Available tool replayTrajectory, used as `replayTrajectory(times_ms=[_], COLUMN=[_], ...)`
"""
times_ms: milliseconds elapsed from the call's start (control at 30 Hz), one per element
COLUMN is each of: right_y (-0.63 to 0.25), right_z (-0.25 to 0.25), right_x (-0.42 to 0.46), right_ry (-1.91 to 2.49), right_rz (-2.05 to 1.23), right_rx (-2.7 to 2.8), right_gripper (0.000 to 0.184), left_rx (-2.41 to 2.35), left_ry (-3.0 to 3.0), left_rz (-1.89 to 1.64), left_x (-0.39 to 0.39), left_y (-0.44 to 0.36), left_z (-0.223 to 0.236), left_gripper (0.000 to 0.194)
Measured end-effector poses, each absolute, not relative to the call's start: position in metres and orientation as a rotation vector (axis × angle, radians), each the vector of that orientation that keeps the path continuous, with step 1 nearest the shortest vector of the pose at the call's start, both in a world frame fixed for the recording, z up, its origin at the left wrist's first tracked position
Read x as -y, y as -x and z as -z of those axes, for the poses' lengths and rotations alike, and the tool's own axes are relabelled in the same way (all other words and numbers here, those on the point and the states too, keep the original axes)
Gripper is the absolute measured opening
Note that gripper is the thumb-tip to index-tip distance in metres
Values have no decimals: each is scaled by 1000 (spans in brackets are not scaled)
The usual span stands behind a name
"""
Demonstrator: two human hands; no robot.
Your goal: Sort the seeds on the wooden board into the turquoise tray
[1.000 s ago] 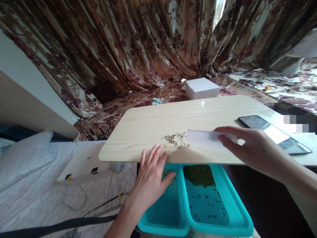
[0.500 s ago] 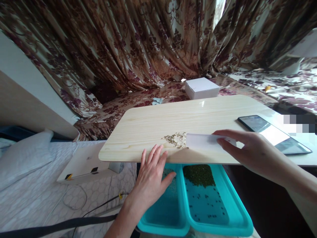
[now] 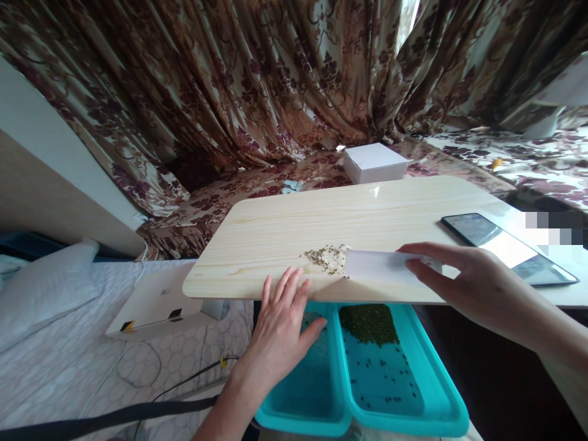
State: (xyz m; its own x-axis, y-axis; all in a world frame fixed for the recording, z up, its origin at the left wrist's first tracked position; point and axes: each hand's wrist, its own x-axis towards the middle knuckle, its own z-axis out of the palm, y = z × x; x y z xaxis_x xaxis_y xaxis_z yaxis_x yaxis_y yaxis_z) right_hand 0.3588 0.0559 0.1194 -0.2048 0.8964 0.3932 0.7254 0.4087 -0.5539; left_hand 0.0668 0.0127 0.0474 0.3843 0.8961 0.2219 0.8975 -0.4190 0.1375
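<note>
A small heap of mixed green and pale beans (image 3: 327, 258) lies near the front edge of a light wooden tabletop (image 3: 358, 217). My right hand (image 3: 463, 283) holds a white card (image 3: 374, 267) flat-on against the right side of the heap. My left hand (image 3: 279, 334) rests open with its fingertips on the table's front edge, just left of the heap. Below the edge sit two turquoise trays: the right tray (image 3: 429, 392) holds a mound of green beans (image 3: 369, 323) and scattered ones, the left tray (image 3: 305, 398) holds a few beans, partly hidden by my hand.
A phone (image 3: 505, 246) lies on the table at the right. A white box (image 3: 374, 162) stands behind the table on patterned fabric, with heavy floral curtains (image 3: 257, 79) beyond. At the left are a bed with a pillow (image 3: 41, 288), a flat white box (image 3: 156, 303) and cables.
My right hand and the card have shifted very slightly, staying against the heap. My left hand has not moved.
</note>
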Motion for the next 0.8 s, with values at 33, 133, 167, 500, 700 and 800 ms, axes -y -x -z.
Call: replayTrajectory(times_ms=[33, 133, 167, 500, 700, 800], right_y=[-360, -362, -362, -367, -374, -373], right_z=[-119, -117, -116, -105, -102, -108], right_x=[-56, -55, -55, -57, -59, -58], right_ry=[1373, 1370, 1374, 1430, 1499, 1498], right_rz=[-322, -329, -333, -319, -245, -225], right_rx=[1985, 1973, 1971, 1931, 1873, 1877], right_gripper=[33, 33, 33, 38, 37, 36], left_rx=[1688, 1682, 1682, 1681, 1688, 1689], left_ry=[2609, 2607, 2604, 2597, 2601, 2596], left_rz=[413, 422, 428, 434, 379, 390], left_x=[-13, -13, -12, -12, -13, -12], left_y=[-67, -67, -67, -66, -67, -67], left_z=[-48, -48, -47, -47, -48, -49], left_gripper=[53, 52, 52, 53, 54, 53])
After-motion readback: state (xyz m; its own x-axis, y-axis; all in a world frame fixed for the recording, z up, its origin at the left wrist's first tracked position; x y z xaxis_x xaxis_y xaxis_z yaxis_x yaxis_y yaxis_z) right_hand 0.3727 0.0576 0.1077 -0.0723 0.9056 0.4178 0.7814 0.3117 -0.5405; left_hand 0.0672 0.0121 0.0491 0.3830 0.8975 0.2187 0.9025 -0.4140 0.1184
